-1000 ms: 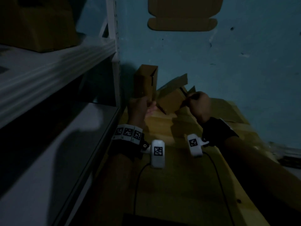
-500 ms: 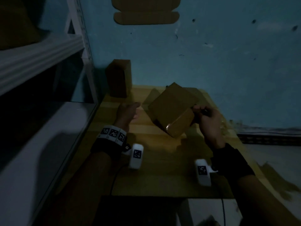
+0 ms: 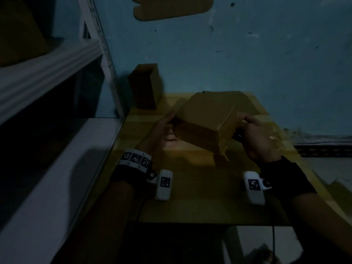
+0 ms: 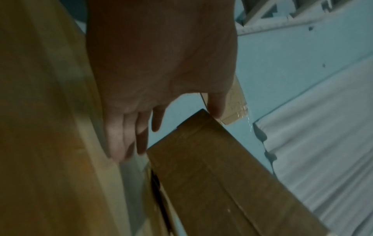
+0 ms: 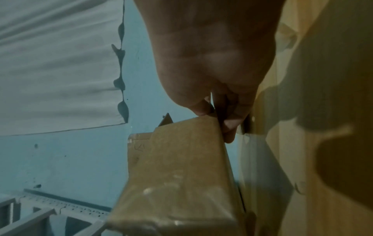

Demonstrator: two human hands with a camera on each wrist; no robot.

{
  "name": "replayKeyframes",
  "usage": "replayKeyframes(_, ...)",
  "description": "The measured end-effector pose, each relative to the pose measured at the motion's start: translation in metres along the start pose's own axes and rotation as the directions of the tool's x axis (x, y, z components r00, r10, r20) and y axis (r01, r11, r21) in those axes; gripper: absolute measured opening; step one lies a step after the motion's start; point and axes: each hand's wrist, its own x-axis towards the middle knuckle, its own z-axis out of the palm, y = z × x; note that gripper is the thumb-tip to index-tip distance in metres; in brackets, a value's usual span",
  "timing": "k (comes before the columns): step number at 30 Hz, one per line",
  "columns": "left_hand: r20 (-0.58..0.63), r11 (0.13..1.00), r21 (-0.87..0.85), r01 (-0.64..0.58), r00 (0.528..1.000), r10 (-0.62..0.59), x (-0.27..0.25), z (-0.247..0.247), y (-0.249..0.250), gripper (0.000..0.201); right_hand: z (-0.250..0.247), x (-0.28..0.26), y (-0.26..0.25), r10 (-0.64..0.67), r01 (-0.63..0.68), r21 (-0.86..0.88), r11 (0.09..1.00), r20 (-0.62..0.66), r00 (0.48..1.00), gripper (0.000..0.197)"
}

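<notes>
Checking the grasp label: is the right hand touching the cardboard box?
Touching. The right wrist view shows the right hand pinching the edge of the cardboard box, thumb on one face, fingers behind it.

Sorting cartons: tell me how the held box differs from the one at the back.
The held box is tilted between the left hand and right hand; the back box stands upright, untouched. The held box looks squat and wide; the back box tall and narrow. Both are brown cardboard.
</notes>
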Motion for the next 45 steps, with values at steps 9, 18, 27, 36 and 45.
replayKeyframes(9,-0.024,0.992,-0.125,-0.031,0.999,0.028,-0.001,0.004,-0.003,0.044,0.021,-0.020,-0.004,-0.068,0.059,0.081,0.995,0.109,0.992,0.048)
replayKeyframes(18,-0.075,0.957,-0.132,-0.260,0.965,0.252,0.005,0.006,-0.001,0.021,0.033,-0.022,0.005,-0.008,-0.009,0.088,0.996,0.194,0.981,0.065)
replayKeyframes(27,0.061,0.989,-0.098,-0.109,0.991,0.115,-0.001,0.000,0.010,0.036,0.040,-0.016,-0.002,-0.112,0.107,0.036,0.994,0.214,0.970,0.058)
replayKeyframes(36,-0.169,0.958,-0.221,-0.184,0.974,0.148,0.013,0.003,0.010,0.044,0.040,-0.004,0.009,-0.247,0.251,-0.288,0.924,0.052,0.968,0.039)
replayKeyframes(45,-0.233,0.945,-0.207,-0.254,0.951,0.204,0.016,0.012,0.009,0.040,0.039,-0.002,0.018,-0.257,0.268,-0.319,0.909,0.077,0.963,0.024)
